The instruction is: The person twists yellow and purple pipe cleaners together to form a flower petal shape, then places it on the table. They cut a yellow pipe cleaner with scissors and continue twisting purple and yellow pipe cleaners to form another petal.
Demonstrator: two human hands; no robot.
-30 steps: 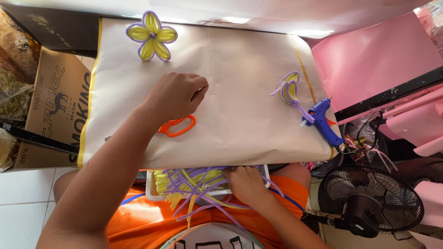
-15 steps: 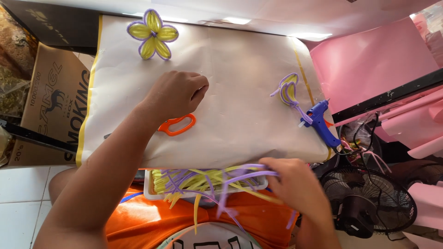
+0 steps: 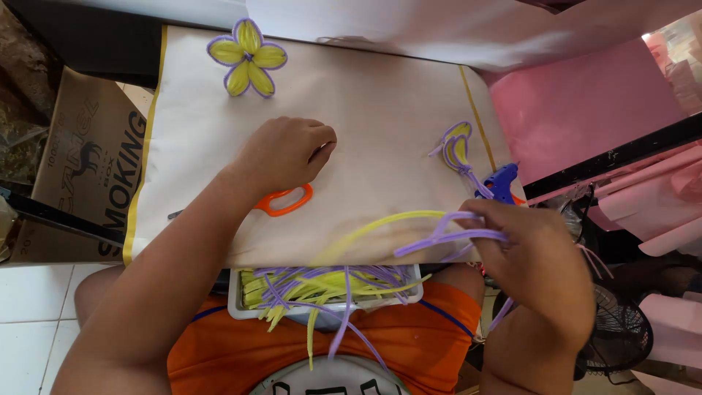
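Observation:
My right hand (image 3: 537,271) is raised over the table's near right edge, fingers closed on a bunch of purple and yellow pipe cleaners (image 3: 431,230) that arc to the left. My left hand (image 3: 285,153) rests as a loose fist on the cream cloth (image 3: 380,95), holding nothing, its wrist over orange-handled scissors (image 3: 281,201). A white tray (image 3: 238,303) of several more purple and yellow pipe cleaners sits on my lap below the table edge. A finished yellow and purple pipe-cleaner flower (image 3: 246,57) lies at the far left.
A partly made purple and yellow petal (image 3: 457,146) lies at the cloth's right, beside a blue glue gun (image 3: 501,183). Pink sheets (image 3: 585,102) stand to the right, a black fan (image 3: 618,333) at lower right, a cardboard box (image 3: 80,161) on the left.
My right hand has lifted out of the lap tray and moved up and right with a bunch of pipe cleaners. The left hand has stayed on the cloth.

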